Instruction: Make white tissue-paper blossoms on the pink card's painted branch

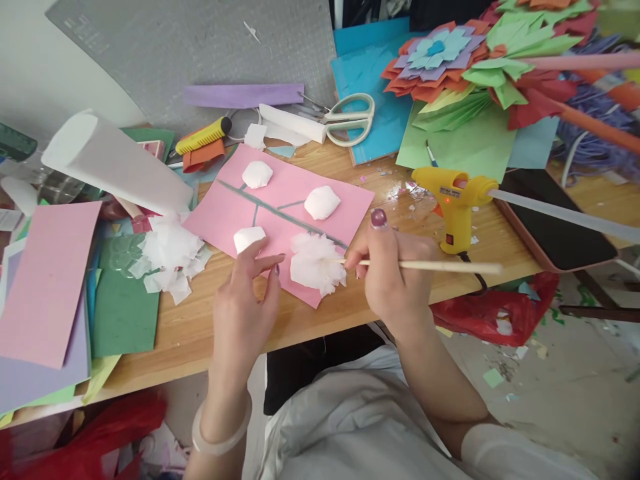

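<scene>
Near the front edge of the table, the right hand gripped a stick at a probably light, easily torn paper puff, best held by its base; the left hand's fingers seemed parted.

A wooden table stretched across the view, with a pale wall at far left and a grey board behind. At right, paper scraps littered the pale floor below.
</scene>
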A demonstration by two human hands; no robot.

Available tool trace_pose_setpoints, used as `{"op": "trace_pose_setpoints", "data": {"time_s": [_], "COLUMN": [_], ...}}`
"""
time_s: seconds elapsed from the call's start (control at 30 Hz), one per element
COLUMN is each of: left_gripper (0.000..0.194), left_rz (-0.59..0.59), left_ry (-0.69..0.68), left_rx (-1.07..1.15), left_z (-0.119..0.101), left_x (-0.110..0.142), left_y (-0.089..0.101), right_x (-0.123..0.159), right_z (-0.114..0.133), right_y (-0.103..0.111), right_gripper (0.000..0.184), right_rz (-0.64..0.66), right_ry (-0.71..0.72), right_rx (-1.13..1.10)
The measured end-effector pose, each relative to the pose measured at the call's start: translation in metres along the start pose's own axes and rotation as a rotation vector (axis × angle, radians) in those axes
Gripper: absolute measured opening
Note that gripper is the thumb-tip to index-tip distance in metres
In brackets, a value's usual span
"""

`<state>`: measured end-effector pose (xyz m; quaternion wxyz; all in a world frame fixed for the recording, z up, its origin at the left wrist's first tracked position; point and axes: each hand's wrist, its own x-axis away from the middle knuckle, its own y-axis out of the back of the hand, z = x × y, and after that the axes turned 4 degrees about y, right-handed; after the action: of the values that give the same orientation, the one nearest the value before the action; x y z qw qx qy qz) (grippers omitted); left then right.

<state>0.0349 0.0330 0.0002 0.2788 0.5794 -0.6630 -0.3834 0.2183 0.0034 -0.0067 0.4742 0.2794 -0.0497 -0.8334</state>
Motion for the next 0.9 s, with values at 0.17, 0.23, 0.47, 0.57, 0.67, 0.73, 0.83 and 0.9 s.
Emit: {"op": "trace_pose_setpoints", "data": {"time_s": [0.17, 0.23, 0.47, 0.57, 0.67, 0.73, 0.83, 0.9], "left_gripper": [0.042, 0.042, 0.038, 0.040, 0.040, 0.040, 0.041, 0.041], "left_rz": [0.064, 0.073, 0.054, 0.059, 0.066, 0.065, 0.072, 0.133], "left_ry": [-0.009, -0.043, -0.153, -0.161, -0.149, -0.153, -0.198, -0.236], "left_rx": [-0.052, -0.076, -0.078, -0.056, -0.042, -0.021, 0.043, 0.104], "left_z": [0.020, 0.025, 0.035, 0.037, 0.038, 0.038, 0.036, 0.036], "left_x": [0.023, 0.026, 0.026, 0.027, 0.028, 0.030, 0.033, 0.035], "left_y": [-0.006, -0.009, -0.013, -0.013, -0.014, -0.016, -0.016, -0.012], "right_x": [-0.020, -0.023, -0.011, -0.004, -0.001, 0.000, 0.005, 0.011], "right_z": [0.009, 0.008, 0.008, 0.011, 0.013, 0.012, 0.006, -0.003], "right_y": [-0.019, -0.024, -0.012, -0.003, 0.002, 0.003, 0.002, -0.001], "right_gripper": [0.062, 0.062, 0.066, 0.066, 0.066, 0.066, 0.065, 0.062], "right_rz": [0.050, 0.042, -0.028, -0.129, -0.218, -0.260, -0.311, -0.324], "right_ry": [0.003, -0.003, -0.028, -0.030, -0.060, -0.085, -0.130, -0.175], "right_rx": [0.128, 0.126, -0.002, -0.114, -0.159, -0.175, -0.270, -0.364]}}
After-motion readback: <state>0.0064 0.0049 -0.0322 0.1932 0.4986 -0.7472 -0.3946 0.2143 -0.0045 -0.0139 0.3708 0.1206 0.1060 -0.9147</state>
